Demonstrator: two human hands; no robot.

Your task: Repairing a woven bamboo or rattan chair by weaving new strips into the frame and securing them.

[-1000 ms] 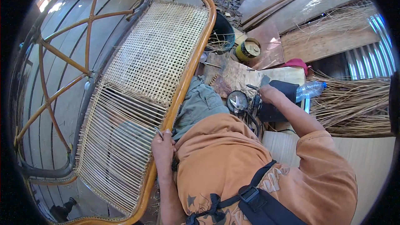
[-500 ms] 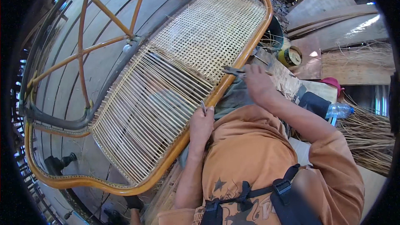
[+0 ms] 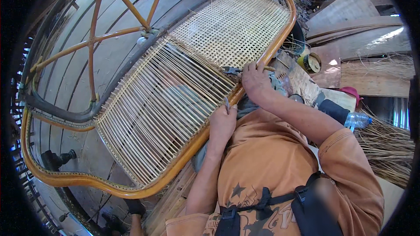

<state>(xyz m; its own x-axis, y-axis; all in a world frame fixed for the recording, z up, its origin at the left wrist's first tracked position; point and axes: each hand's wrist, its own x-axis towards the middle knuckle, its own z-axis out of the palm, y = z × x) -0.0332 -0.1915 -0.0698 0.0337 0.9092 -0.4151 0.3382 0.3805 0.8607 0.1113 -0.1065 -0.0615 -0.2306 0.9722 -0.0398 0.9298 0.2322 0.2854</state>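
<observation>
1. Rattan seat frame (image 3: 280,39) tilted across the middle, its orange-brown curved rail running from far right down to near left.
2. Far part of the frame filled with finished open cane weave (image 3: 236,26); near part strung only with parallel pale cane strands (image 3: 162,105).
3. Right hand (image 3: 255,81) closed over the rail at the line where woven part meets bare strands, gripping a small dark metal tool (image 3: 230,69) that points left onto the strands.
4. Left hand (image 3: 222,124) resting against the rail just near of the right hand, fingers curled, pinching a thin cane strand (image 3: 227,104) that rises from it; the hold itself partly hidden.
5. Round yellow tin (image 3: 309,62) with a dark top, just right of the rail, past the right hand.
6. Clear plastic bottle (image 3: 358,120) with a blue cap, lying on its side at right, beside the right upper arm; any label too small to tell.
7. Pink cap-like thing (image 3: 350,92) just far of the bottle.
8. Bundle of loose dry cane (image 3: 387,148) heaped at right edge.
9. Wooden boards (image 3: 363,30) stacked at far right.
10. Plank floor (image 3: 122,52) showing behind the frame at left.
</observation>
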